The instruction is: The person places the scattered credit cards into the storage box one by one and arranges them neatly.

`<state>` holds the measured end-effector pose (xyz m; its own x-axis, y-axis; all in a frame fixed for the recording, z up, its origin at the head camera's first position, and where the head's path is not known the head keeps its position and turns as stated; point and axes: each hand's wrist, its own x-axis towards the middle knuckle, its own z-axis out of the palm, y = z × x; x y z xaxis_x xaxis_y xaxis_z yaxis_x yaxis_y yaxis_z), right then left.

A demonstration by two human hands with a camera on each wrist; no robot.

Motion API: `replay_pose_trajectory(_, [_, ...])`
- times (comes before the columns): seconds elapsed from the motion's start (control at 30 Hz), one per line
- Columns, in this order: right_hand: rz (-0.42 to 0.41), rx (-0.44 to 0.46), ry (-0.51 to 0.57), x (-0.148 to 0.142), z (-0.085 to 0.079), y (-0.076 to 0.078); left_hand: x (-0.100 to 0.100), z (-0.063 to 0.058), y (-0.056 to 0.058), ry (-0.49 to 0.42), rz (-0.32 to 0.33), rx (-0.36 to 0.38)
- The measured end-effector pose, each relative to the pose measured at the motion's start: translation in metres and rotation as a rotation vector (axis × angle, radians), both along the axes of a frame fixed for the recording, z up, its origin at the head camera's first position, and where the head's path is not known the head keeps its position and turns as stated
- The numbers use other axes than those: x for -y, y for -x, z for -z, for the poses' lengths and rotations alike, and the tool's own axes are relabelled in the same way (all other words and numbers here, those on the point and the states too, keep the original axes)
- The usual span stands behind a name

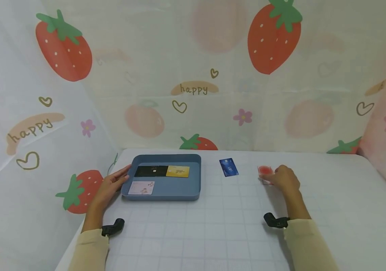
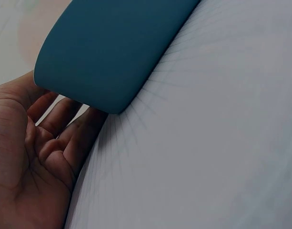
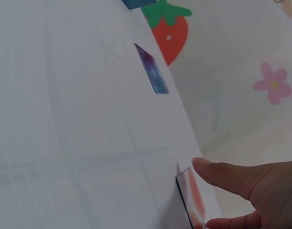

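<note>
A blue rectangular tray (image 1: 179,188) lies at the left of the table. Inside it are two black cards side by side, a gold card (image 1: 178,171) and a pale patterned card (image 1: 140,188). My left hand (image 1: 111,186) rests against the tray's left end, thumb at the rim and fingers along the outer wall, as the left wrist view also shows. To the right, my right hand (image 1: 285,178) pinches a pale card with a red design (image 1: 264,170) at its edges, low over the table. In the right wrist view the thumb is at that card's (image 3: 193,198) upper corner.
A dark blue card (image 1: 228,167) lies on the white table (image 1: 227,226) between the tray and the right hand. A strawberry-printed cloth (image 1: 196,120) hangs behind the table and along both sides. Black wrist cameras sit on both wrists.
</note>
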<state>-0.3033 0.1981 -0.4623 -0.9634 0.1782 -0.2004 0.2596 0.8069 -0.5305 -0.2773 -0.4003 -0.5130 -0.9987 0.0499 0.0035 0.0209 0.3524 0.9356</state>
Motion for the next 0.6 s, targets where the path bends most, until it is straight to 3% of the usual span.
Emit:
replay_pose_trajectory(0.23, [-0.025,-0.009,-0.075,0.0031,0.0021,0.0011,0.0,0.0008,0.0006,-0.005,-0.001,0.0])
replay_pose_trajectory(0.6, [-0.037,0.003,-0.052,0.0002,0.0017,0.0015,-0.0003,0.0019,0.0024,-0.003,0.002,0.009])
